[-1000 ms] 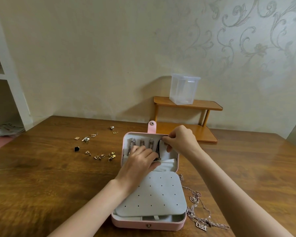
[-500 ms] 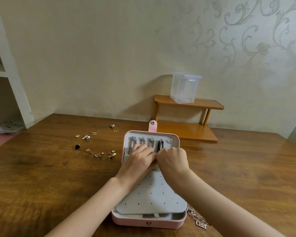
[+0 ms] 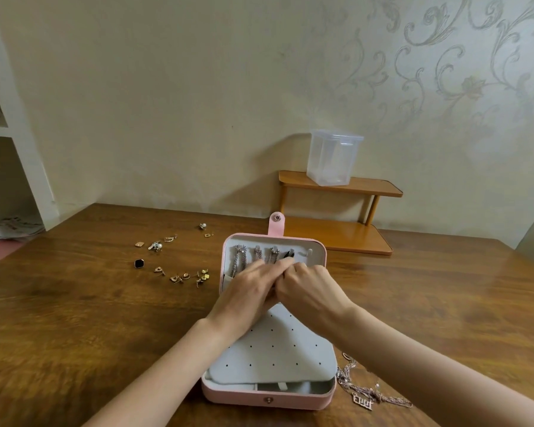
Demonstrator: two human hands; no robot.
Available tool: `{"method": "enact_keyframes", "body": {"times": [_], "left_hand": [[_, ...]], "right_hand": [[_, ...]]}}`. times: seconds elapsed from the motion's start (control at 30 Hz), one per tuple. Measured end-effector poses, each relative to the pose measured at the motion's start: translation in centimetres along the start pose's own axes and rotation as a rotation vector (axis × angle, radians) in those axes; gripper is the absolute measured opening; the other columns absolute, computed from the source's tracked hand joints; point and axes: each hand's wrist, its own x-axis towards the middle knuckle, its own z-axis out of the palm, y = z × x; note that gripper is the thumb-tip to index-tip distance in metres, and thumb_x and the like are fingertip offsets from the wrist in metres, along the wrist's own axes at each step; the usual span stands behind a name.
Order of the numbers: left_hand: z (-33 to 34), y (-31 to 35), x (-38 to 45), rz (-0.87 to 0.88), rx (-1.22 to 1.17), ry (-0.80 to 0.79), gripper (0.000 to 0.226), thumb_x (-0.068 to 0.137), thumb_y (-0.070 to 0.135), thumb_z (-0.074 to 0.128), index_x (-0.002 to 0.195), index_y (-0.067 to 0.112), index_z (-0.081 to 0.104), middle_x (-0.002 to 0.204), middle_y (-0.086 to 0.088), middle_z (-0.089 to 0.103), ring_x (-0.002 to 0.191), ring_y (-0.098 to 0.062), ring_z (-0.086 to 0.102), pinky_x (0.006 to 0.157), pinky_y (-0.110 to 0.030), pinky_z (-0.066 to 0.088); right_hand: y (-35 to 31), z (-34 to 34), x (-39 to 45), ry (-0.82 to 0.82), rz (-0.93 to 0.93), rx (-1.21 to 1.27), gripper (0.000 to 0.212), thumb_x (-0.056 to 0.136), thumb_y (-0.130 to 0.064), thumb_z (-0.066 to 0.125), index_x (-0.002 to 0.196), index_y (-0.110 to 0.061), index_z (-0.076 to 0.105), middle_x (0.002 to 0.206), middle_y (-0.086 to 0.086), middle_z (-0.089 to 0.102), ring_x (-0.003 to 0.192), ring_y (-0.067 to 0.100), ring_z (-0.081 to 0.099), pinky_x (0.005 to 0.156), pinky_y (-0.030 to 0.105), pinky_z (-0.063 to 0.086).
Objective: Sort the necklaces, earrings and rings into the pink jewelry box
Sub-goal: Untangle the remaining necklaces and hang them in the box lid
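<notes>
Jewelry box [image 3: 321, 395]: pink, open on the bench [image 3: 74, 318], long axis running away from the person, lid far, clasp near.
Left hand [image 3: 247, 295]: fingers curled inside lid, grip unclear.
Right hand [image 3: 309, 291]: likewise.

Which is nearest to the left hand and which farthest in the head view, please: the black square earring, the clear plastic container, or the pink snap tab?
Measured from the left hand:
1. Pink snap tab, just beyond the hand at the pink jewelry box's far edge.
2. Black square earring, out to the left on the table.
3. Clear plastic container, far back on the wooden shelf.
</notes>
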Motion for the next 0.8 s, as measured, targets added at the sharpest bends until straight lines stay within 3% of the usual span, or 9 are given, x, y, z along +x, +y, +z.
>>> {"method": "enact_keyframes", "body": {"times": [0.1, 0.2, 0.27, 0.37, 0.47, 0.8], "left_hand": [[0.2, -0.2, 0.0, -0.032, 0.045, -0.003, 0.051, 0.074, 0.012, 0.071, 0.12, 0.015, 0.049, 0.098, -0.006, 0.067, 0.092, -0.02, 0.063, 0.083, -0.02, 0.04], [-0.2, 0.5, 0.4, -0.123, 0.07, -0.027, 0.04, 0.086, 0.027, 0.063, 0.121, 0.014, 0.05, 0.085, 0.006, 0.05, 0.082, -0.015, 0.055, 0.071, -0.015, 0.034], [0.1, 0.3, 0.3, -0.145, 0.067, -0.032, 0.045, 0.09, 0.033, 0.057, 0.13, 0.017, 0.043, 0.086, 0.012, 0.037, 0.08, -0.005, 0.039, 0.07, -0.013, 0.028], [0.2, 0.2, 0.2, -0.142, 0.064, -0.001, 0.042, 0.087, 0.031, 0.063, 0.122, 0.013, 0.049, 0.081, 0.013, 0.035, 0.073, -0.002, 0.034, 0.068, -0.012, 0.029], [0.6, -0.3, 0.3, -0.075, 0.102, 0.007, 0.048, 0.07, 0.019, 0.081, 0.109, 0.005, 0.057, 0.074, 0.014, 0.035, 0.066, 0.002, 0.03, 0.066, -0.011, 0.034], [0.4, -0.2, -0.2, -0.01, 0.074, 0.099, 0.079, 0.064, 0.022, 0.084, 0.128, 0.014, 0.038, 0.072, 0.013, 0.042, 0.063, 0.003, 0.04, 0.068, -0.006, 0.041]], "right_hand": [[1.2, -0.4, -0.3, 0.098, -0.083, 0.067, 0.023, 0.051, -0.004, 0.077, 0.069, -0.008, 0.063, 0.057, 0.004, 0.058, 0.042, 0.018, 0.053, 0.031, 0.021, 0.028], [3.1, -0.8, 0.1, 0.145, -0.062, 0.201, 0.035, 0.059, -0.004, 0.08, 0.082, -0.009, 0.054, 0.066, 0.001, 0.057, 0.052, 0.019, 0.056, 0.033, 0.024, 0.033], [3.7, -1.7, 0.8, 0.078, -0.022, 0.238, 0.035, 0.076, -0.012, 0.073, 0.102, -0.008, 0.049, 0.077, 0.002, 0.062, 0.06, 0.021, 0.058, 0.037, 0.029, 0.042], [4.1, -2.9, 2.4, -0.119, 0.107, 0.285, 0.039, 0.094, -0.034, 0.049, 0.122, -0.007, 0.042, 0.096, 0.008, 0.062, 0.077, 0.026, 0.059, 0.059, 0.031, 0.043], [4.9, -3.4, 3.7, -0.251, 0.18, 0.367, 0.039, 0.089, -0.039, 0.056, 0.113, -0.007, 0.056, 0.101, 0.01, 0.062, 0.086, 0.027, 0.061, 0.066, 0.03, 0.045], [6.0, -3.6, 4.7, -0.234, 0.189, 0.439, 0.027, 0.087, -0.031, 0.062, 0.098, -0.007, 0.064, 0.091, 0.01, 0.063, 0.081, 0.026, 0.059, 0.069, 0.033, 0.049]]}}
